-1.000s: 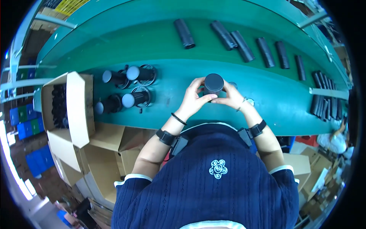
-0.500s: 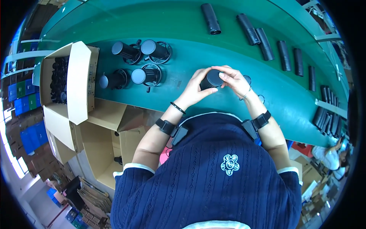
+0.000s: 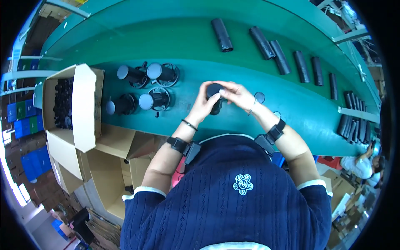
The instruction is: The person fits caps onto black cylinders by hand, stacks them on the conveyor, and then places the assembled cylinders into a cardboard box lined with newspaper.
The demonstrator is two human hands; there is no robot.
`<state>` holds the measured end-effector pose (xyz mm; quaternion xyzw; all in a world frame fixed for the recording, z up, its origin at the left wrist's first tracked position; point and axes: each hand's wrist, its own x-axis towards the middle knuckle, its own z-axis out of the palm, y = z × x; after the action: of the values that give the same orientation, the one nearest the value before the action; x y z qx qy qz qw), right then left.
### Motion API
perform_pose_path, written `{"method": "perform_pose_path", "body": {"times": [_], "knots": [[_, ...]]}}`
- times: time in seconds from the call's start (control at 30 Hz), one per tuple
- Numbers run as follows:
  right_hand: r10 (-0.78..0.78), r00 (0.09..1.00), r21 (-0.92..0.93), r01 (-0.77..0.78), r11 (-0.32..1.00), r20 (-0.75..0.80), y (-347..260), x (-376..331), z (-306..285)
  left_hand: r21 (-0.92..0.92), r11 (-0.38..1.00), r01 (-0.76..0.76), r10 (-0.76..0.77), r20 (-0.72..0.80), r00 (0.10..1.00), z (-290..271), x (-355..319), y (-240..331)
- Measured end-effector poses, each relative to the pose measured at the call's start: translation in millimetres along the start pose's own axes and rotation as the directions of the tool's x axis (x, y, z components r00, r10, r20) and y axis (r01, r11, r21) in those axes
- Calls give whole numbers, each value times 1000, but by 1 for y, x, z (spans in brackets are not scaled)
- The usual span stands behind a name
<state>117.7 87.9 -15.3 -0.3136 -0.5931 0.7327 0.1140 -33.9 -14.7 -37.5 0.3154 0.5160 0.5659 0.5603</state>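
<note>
Both of my hands are closed around a black cylindrical part with a flat round dark top (image 3: pixel 214 89), held over the green bench. My left hand (image 3: pixel 203 103) wraps its left side, with the thumb at the rim of the top. From the right, my right hand (image 3: pixel 236 96) presses its fingers against the top. The part's lower end shows below the fingers. A small round dark disc (image 3: pixel 260 97) lies on the bench beside my right wrist. Left of my hands stand several black cylinders with grey round tops in ring-shaped bases (image 3: pixel 157 100).
Black tubes (image 3: pixel 280 57) lie across the darker green strip at the back, with a dense group (image 3: pixel 354 118) at far right. An opened cardboard box (image 3: pixel 84 110) of black parts stands at left, and a larger open carton (image 3: pixel 104 166) is below it.
The view has shifted, and the bench appears lower. My hands have moved left with the cylinder, nearer the standing cylinders. The disc by my right wrist is now more fully exposed.
</note>
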Motion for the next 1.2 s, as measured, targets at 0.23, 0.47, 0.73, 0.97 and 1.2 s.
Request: {"method": "perform_pose_path", "body": {"times": [0.23, 0.47, 0.73, 0.97, 1.2], "knots": [[-115, 993, -254, 102, 962, -36, 1, 44, -15, 98, 990, 103, -104, 4, 995, -31, -7, -57], [-190, 694, -719, -659, 220, -694, -4, 83, -172, 21, 980, 199, -189, -226, 956, -40, 108, 12], [-170, 760, -732, -501, 461, -628, 31, 114, -184, 681, 426, 595, 110, -692, 714, -62, 223, 31], [-250, 748, -674, -332, 660, -614, 32, 150, -131, 640, 171, 749, 328, -754, 570, -88, 245, 30], [-184, 791, -578, -245, 778, -583, 32, 156, -108, 923, 143, 359, 542, -376, 752, -60, 238, 17]]}}
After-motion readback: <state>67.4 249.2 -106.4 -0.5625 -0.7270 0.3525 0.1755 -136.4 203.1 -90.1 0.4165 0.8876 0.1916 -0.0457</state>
